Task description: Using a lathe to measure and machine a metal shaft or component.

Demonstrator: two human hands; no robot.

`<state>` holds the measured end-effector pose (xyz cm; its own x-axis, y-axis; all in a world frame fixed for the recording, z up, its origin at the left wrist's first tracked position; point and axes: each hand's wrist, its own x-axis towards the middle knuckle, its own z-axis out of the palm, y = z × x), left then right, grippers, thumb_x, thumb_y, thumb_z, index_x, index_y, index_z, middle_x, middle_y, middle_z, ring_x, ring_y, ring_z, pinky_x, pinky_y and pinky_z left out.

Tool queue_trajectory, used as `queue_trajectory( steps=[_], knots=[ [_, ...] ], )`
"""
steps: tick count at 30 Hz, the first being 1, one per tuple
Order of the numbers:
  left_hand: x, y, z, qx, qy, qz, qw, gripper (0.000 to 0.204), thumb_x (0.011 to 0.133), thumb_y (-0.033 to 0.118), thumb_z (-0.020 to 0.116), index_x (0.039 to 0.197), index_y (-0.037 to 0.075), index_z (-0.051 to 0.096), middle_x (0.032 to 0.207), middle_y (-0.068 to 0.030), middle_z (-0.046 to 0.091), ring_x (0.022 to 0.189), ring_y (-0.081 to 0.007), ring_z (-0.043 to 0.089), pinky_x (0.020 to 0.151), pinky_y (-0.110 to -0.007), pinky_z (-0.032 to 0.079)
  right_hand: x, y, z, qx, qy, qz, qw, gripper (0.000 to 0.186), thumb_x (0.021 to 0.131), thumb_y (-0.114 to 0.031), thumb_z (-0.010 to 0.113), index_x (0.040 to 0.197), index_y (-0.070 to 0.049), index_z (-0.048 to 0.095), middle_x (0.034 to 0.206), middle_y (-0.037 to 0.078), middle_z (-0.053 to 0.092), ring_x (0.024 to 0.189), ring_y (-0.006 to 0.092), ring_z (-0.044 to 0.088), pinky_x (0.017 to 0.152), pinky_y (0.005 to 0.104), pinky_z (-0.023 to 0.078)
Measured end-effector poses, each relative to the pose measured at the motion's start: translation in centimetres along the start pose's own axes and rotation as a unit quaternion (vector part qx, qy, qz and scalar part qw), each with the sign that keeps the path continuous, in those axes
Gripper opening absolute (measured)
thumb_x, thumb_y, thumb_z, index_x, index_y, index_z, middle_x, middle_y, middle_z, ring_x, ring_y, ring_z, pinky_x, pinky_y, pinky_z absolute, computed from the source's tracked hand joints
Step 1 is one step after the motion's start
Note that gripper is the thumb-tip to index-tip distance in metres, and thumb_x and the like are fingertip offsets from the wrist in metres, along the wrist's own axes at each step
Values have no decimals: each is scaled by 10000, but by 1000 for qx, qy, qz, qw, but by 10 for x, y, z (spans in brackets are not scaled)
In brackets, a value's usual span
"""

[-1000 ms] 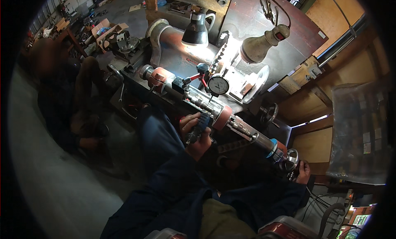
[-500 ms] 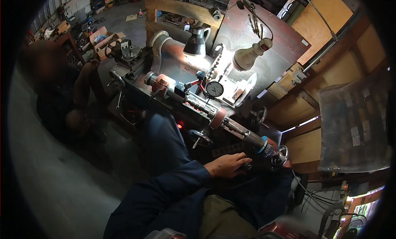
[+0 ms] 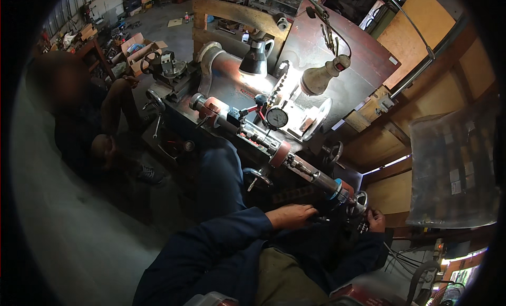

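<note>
My left hand [image 3: 293,216] is palm down with its fingers curled over the end of a dark rod-like piece [image 3: 322,219], which is mostly in shadow. Beside the chrome handwheel [image 3: 360,202] at the machine's right end, my right hand [image 3: 375,221] has its fingers drawn together, next to a small dark piece with shiny spots [image 3: 362,227]. What these fingers hold is too dark to make out. On the machine, a long metal shaft [image 3: 303,166] lies between supports with orange-red parts. A round dial gauge [image 3: 276,117] on a jointed red-and-black arm stands over it.
Two lamps [image 3: 254,60] [image 3: 319,79] light the machine bed. A crank handwheel [image 3: 257,178] juts from its front. A seated person [image 3: 79,116] is at the left. Cables [image 3: 403,253] hang at the lower right. Boxes [image 3: 142,53] lie on the floor behind.
My right hand has come into view beside the chrome handwheel. My left hand has shifted slightly, and the dark piece under its fingers now shows a shiny end. The view has shifted a little.
</note>
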<state>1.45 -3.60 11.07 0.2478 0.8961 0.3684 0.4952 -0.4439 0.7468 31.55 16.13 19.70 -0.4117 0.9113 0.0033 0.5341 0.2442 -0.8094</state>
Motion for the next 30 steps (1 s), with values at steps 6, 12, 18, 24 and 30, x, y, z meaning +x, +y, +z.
queue_trajectory(
  steps=[6,12,18,24,30],
  knots=[
    [3,2,5,2,38,45,998,421,812,157,647,1173,-2,502,1031,-161,560,975,-329,573,844,-380,474,50,37,22,27,88,-3,996,238,945,-211,576,959,6,670,857,31,656,751,94,572,681,263,477],
    [8,16,-4,-14,44,49,998,378,824,100,608,1175,6,504,1022,-159,558,974,-329,572,848,-382,471,41,85,40,-57,6,50,997,202,896,-157,582,962,7,680,840,42,668,790,121,593,699,284,479],
    [4,45,-14,-164,34,-114,979,363,881,135,585,1207,9,486,1064,-196,578,1008,-350,574,856,-386,465,-12,28,2,-139,-111,-64,982,188,846,-136,670,951,19,673,813,68,671,745,151,614,692,315,489],
    [-3,63,-4,-203,-80,-169,961,444,883,266,622,1215,8,482,1046,-228,603,989,-348,598,843,-401,459,13,-1,-3,58,17,37,997,183,878,-156,657,975,-2,675,845,77,671,739,136,629,710,292,498],
    [-15,53,22,-165,-293,-197,921,423,893,359,602,1132,11,564,1028,-205,624,983,-338,594,827,-410,448,72,80,25,31,26,-36,999,162,880,-156,628,917,-10,688,800,41,671,752,117,607,702,272,478]
  ],
)
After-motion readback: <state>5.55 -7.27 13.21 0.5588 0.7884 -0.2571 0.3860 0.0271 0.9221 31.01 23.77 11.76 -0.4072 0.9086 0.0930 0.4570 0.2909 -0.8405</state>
